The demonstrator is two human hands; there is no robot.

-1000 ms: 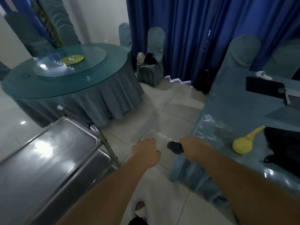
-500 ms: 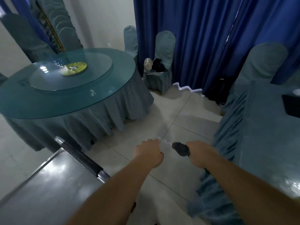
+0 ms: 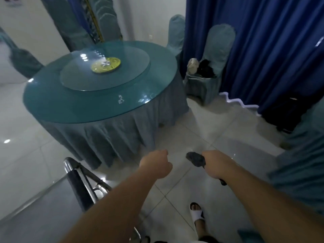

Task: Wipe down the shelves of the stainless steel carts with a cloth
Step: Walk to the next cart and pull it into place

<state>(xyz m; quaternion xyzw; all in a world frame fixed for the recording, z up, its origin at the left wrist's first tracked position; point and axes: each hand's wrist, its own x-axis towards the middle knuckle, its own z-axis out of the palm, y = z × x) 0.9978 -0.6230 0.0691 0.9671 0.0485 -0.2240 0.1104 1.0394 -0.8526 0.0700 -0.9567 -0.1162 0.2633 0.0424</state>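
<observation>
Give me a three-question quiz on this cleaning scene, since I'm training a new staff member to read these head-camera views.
1. True or false: the dark cloth is held in the left hand.
2. Where is the steel cart in the view? A) lower left B) upper right C) behind the curtain
3. Fill in: the cloth is ____ touching the cart's shelf.

Key
1. False: the right hand grips it; the left is a closed fist with nothing visible in it.
2. A: its handle stands beside the left forearm.
3. Not: it hangs over the tiled floor, apart from the cart.
</observation>
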